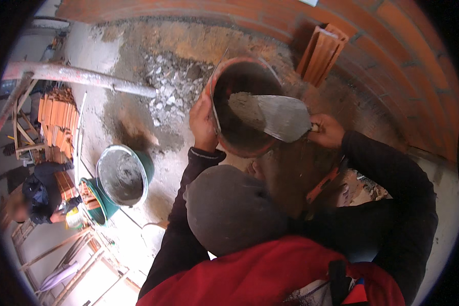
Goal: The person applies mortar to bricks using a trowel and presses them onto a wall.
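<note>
My left hand (203, 122) is closed on the left rim of an orange bucket (250, 151). The bucket is tipped so that its dark inside shows. In my right hand (327, 131) is the handle of a trowel, its wide metal blade (289, 118) reaching over the bucket's mouth. A lump of wet grey mortar (246, 108) covers the blade's far end. How much mortar lies deeper in the bucket is too dark to tell. A hollow orange brick (321, 55) stands beyond the trowel, near the wall.
A brick wall (403, 56) curves along the far right. Grey rubble (171, 89) lies left of the bucket, under a pole (97, 79). Further left are a mortar-filled tub (122, 176), a green bucket (104, 209), stacked bricks (56, 120) and another person (41, 191).
</note>
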`<move>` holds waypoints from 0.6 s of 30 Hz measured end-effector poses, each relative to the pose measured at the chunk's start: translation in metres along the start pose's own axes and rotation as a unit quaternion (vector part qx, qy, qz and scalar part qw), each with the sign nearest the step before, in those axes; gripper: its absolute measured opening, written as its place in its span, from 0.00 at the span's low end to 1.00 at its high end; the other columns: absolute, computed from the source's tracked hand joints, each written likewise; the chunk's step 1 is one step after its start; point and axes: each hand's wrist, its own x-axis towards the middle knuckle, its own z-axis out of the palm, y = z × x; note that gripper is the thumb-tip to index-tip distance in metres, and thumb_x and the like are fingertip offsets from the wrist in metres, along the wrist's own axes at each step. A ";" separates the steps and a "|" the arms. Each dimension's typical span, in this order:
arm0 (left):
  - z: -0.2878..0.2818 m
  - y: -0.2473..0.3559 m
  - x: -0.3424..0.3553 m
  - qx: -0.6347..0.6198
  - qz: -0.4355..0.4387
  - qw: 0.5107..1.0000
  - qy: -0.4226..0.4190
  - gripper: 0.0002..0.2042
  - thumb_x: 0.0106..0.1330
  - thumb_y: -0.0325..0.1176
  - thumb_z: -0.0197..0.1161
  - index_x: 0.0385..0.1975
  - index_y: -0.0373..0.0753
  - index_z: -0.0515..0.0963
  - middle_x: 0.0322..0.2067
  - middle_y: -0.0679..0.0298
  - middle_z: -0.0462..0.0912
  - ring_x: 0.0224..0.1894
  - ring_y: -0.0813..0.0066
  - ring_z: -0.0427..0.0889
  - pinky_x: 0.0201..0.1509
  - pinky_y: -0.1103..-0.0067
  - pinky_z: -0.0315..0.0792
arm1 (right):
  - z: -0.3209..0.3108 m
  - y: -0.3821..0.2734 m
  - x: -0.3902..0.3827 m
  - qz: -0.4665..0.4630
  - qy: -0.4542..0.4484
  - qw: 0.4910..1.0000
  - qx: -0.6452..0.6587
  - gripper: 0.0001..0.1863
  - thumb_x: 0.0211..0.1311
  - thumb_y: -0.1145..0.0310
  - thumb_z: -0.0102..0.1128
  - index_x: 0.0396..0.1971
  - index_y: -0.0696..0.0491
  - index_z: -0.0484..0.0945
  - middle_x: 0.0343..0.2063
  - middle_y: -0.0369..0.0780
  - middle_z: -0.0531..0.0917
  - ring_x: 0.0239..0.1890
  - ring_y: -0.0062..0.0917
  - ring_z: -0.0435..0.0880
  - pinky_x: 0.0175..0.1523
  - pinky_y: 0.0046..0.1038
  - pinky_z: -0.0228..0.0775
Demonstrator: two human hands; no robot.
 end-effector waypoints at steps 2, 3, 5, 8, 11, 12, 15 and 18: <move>-0.001 -0.002 0.001 0.032 -0.004 0.999 0.012 0.21 0.79 0.37 0.41 0.61 0.30 0.71 0.59 0.59 0.75 0.60 0.71 0.72 0.66 0.76 0.62 | -0.034 -0.022 -0.017 0.006 -0.012 0.998 -0.056 0.15 0.49 0.78 0.59 0.40 0.58 0.81 0.29 0.42 0.84 0.32 0.21 0.81 0.40 0.27 0.72; -0.002 -0.009 0.005 0.057 0.012 0.998 0.008 0.21 0.78 0.37 0.42 0.60 0.30 0.71 0.59 0.59 0.75 0.60 0.71 0.73 0.66 0.75 0.63 | -0.054 -0.036 -0.030 0.012 -0.011 0.996 -0.087 0.16 0.49 0.81 0.57 0.41 0.58 0.81 0.31 0.40 0.85 0.33 0.17 0.80 0.41 0.25 0.72; -0.010 -0.017 0.008 0.117 0.021 0.993 0.020 0.20 0.78 0.37 0.43 0.60 0.30 0.72 0.59 0.59 0.75 0.59 0.70 0.73 0.66 0.74 0.63 | -0.083 -0.065 -0.060 -0.030 0.030 0.996 -0.076 0.14 0.48 0.78 0.60 0.39 0.56 0.82 0.24 0.41 0.82 0.27 0.24 0.80 0.37 0.28 0.71; 0.038 0.019 0.012 -0.034 0.000 0.998 -0.050 0.22 0.77 0.39 0.45 0.60 0.28 0.72 0.59 0.57 0.75 0.61 0.69 0.72 0.66 0.73 0.63 | -0.115 -0.076 -0.121 -0.077 0.108 0.990 -0.037 0.14 0.47 0.78 0.61 0.37 0.56 0.82 0.24 0.44 0.82 0.26 0.28 0.81 0.36 0.29 0.71; 0.018 -0.005 0.019 -0.027 -0.047 0.998 -0.016 0.22 0.77 0.39 0.45 0.60 0.28 0.71 0.59 0.57 0.75 0.61 0.68 0.72 0.66 0.73 0.63 | -0.137 -0.083 -0.186 -0.121 0.200 0.971 -0.043 0.13 0.48 0.78 0.59 0.37 0.57 0.82 0.25 0.45 0.81 0.28 0.25 0.80 0.35 0.28 0.70; 0.007 -0.006 0.020 -0.007 -0.060 0.998 0.011 0.22 0.77 0.40 0.45 0.60 0.29 0.71 0.59 0.57 0.75 0.61 0.68 0.72 0.66 0.73 0.63 | -0.145 -0.092 -0.209 -0.113 0.237 0.964 -0.052 0.13 0.48 0.78 0.59 0.36 0.57 0.82 0.24 0.44 0.81 0.27 0.24 0.79 0.35 0.27 0.70; -0.005 -0.018 0.024 0.020 -0.094 0.994 0.051 0.22 0.77 0.40 0.46 0.60 0.29 0.71 0.59 0.58 0.75 0.60 0.68 0.73 0.65 0.73 0.64 | -0.165 -0.087 -0.283 -0.070 0.360 0.924 -0.109 0.09 0.49 0.77 0.57 0.32 0.60 0.80 0.20 0.39 0.77 0.24 0.19 0.73 0.32 0.24 0.67; -0.005 -0.015 0.025 0.007 -0.090 0.995 0.033 0.23 0.77 0.41 0.46 0.61 0.29 0.71 0.58 0.58 0.75 0.60 0.68 0.73 0.65 0.72 0.64 | -0.193 -0.093 -0.340 -0.040 0.425 0.893 -0.139 0.07 0.50 0.75 0.57 0.30 0.59 0.79 0.17 0.36 0.75 0.21 0.18 0.70 0.30 0.25 0.65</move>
